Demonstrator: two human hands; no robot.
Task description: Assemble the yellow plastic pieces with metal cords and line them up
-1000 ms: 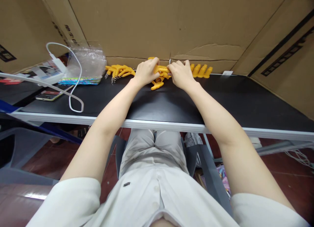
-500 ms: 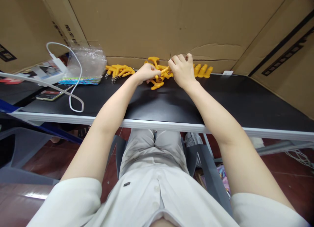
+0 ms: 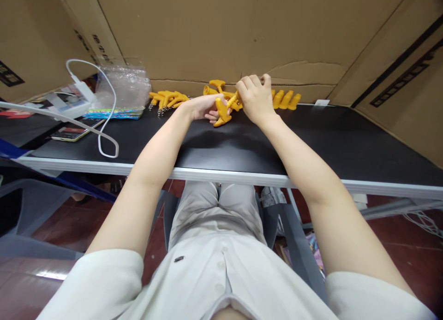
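Observation:
My left hand [image 3: 204, 109] is turned partly palm up, its fingers curled around a yellow plastic T-shaped handle [image 3: 222, 113]. Beside it, knuckles up, my right hand [image 3: 255, 96] grips a slim yellow ridged piece [image 3: 233, 100] that points toward the T-shaped handle; its far end is hidden by the fingers. Whether the two pieces touch is unclear. Behind the hands lies another yellow T-shaped handle [image 3: 217, 84] among more yellow parts. To the left is a pile of yellow handles with metal spirals [image 3: 168, 100], like corkscrews. Several yellow sleeves [image 3: 286, 99] stand in a row on the right.
A clear plastic bag [image 3: 121, 87] and a phone [image 3: 74, 133] lie at the left of the black table [image 3: 328, 145]. A white cable [image 3: 114, 103] loops above them. Cardboard [image 3: 207, 34] walls the back, and a small white card [image 3: 321, 103] lies near it.
My left hand has moved off the ridged piece and turned palm up around the front T-shaped handle, which now stands more upright. My right hand has barely moved.

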